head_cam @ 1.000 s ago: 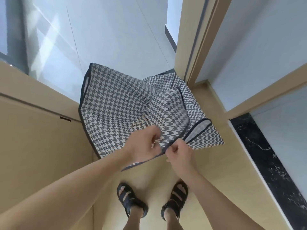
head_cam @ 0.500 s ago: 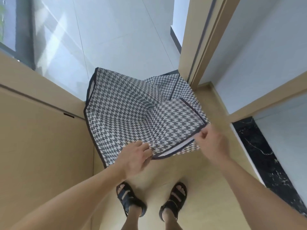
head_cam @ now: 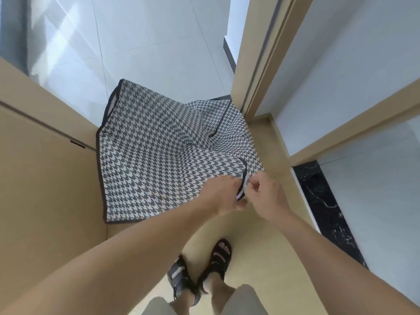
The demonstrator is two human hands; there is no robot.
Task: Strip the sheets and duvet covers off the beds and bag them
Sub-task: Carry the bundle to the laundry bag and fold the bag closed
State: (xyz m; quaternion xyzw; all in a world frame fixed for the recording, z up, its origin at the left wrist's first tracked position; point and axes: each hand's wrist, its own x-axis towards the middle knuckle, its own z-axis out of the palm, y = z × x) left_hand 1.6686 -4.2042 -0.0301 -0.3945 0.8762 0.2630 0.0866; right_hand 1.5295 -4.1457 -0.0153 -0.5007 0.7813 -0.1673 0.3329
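Note:
A large houndstooth fabric bag [head_cam: 159,160] with dark trim hangs half unfolded in front of me, above the floor. My left hand [head_cam: 221,196] grips its near dark-trimmed edge from the left. My right hand [head_cam: 266,196] pinches the same edge from the right, the two hands almost touching. The bag's far flap droops toward the doorway. No sheets or duvet covers are in view.
A beige cabinet or panel [head_cam: 45,178] stands close on my left. A beige door frame [head_cam: 261,64] rises ahead to the right, with a white wall and a black marble strip [head_cam: 325,208] along the right. White tiled floor [head_cam: 147,42] lies beyond. My sandalled feet [head_cam: 200,269] stand below.
My right hand has come back from the bag's right corner to meet my left hand at the near edge. The bag has spread out flatter and shifted to the left.

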